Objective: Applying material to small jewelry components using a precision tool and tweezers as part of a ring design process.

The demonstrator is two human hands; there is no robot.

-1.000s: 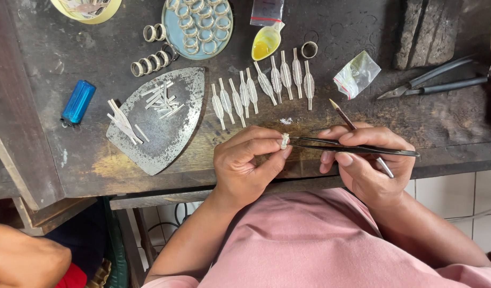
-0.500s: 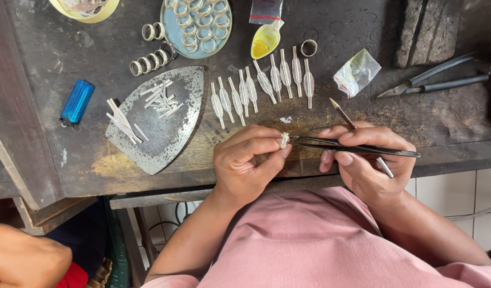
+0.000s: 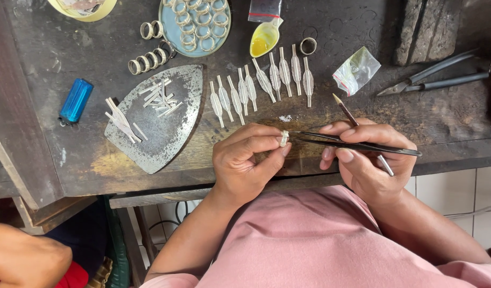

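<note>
Two hands close together: left hand pinches small ring, right hand grips tweezers and brush; keep tips steady at ring.

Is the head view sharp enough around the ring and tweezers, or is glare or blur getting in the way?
Head view: even, soft light, no hard shadows; the ring in the left hand and the tweezers in the right hand are sharp; mild sheen on the metal plate, no glare; no motion blur.
</note>
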